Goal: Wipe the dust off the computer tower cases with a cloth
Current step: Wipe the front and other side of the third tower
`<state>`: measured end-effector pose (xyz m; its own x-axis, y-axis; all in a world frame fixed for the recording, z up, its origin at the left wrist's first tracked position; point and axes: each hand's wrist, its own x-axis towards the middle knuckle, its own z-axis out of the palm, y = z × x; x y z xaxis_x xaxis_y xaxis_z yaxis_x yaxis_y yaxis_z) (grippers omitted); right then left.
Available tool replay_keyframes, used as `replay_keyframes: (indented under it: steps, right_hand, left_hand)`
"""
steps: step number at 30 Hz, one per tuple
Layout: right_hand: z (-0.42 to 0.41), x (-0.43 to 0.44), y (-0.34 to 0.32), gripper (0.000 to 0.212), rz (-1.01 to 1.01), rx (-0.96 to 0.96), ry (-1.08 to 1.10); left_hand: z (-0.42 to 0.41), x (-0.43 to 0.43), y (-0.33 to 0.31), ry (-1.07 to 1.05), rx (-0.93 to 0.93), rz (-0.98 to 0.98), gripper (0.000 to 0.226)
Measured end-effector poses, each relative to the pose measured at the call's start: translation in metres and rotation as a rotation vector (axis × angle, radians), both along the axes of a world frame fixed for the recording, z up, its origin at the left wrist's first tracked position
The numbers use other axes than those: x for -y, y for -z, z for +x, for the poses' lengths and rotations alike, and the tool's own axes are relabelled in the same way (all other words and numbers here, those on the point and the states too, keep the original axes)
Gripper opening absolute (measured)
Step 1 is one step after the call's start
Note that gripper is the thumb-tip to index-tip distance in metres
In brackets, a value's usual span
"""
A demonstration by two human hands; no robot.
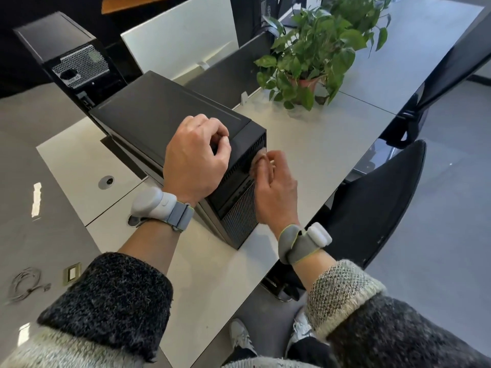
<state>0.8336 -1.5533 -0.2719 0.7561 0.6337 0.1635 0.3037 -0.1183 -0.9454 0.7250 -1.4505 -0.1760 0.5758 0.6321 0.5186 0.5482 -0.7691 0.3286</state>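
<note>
The left hand (195,155) is laid on the top panel of the near tower case (159,115), close to its front edge. Its fingers are curled into a loose fist, knuckles up, and nothing is seen held in them. The right hand (273,187) is set against the upper part of the case's front face, where a small pinkish cloth (255,163) is pinched between curled fingers and thumb and pressed to the slotted strip. The cloth is blurred, so its weave cannot be made out.

The near case is a matte black box stood upright near the middle of a pale, smooth desk (318,144). Its top is flat with a thin raised border, and its front is ribbed above and finely meshed below. A second tower case (53,35) is seen further off to the left, just behind the first. It is also black, and a silvery perforated grille is shown on its rear face.

Grey fabric straps with rounded white plastic units are worn on both wrists. A fuzzy dark knit sleeve (111,296) is worn on the left arm, and a speckled cream cuff is seen on the right.

A leafy green plant (313,43) in a terracotta-coloured pot is placed on the far right of the desk, beside a white partition panel (180,35). A black chair (372,203) with a curved back is seen to the right, off the desk edge. A coiled grey cable (24,285) is left on the floor at near left.
</note>
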Motion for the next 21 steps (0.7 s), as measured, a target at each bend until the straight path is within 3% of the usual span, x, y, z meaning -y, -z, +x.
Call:
replay_keyframes:
  steps: [3,5,8,10,13,15,18,21]
  right_hand:
    - [-0.041,0.026,0.003,0.021,0.109,0.112,-0.244]
    - [-0.062,0.042,0.009,0.025,0.078,0.273,-0.416]
    - [-0.048,0.040,0.015,0.025,0.013,0.435,-0.460]
    - [-0.028,0.032,0.012,0.022,0.020,0.393,-0.368]
    - [0.010,0.010,0.013,0.018,-0.076,0.168,-0.088]
    - [0.021,0.001,0.016,0.010,-0.145,0.108,-0.036]
    - [0.002,0.008,0.015,0.009,-0.068,0.065,-0.104]
    - [-0.037,0.035,0.030,0.014,-0.042,0.183,-0.399]
  left_hand:
    - [0.001,0.000,0.000,-0.008,0.009,0.002,0.009]
    - [0.000,0.000,0.000,-0.004,0.007,0.007,0.009]
    - [0.001,0.002,-0.001,0.004,-0.005,0.018,0.010]
    - [0.000,0.002,-0.001,-0.006,0.007,0.013,0.010]
    - [-0.001,0.005,-0.001,-0.016,-0.001,0.012,0.011]
    - [0.002,0.008,-0.003,-0.004,0.000,0.018,0.011]
    - [0.004,0.009,-0.006,0.034,-0.014,0.047,0.011]
    - [0.004,0.011,-0.009,0.053,-0.039,0.061,0.013]
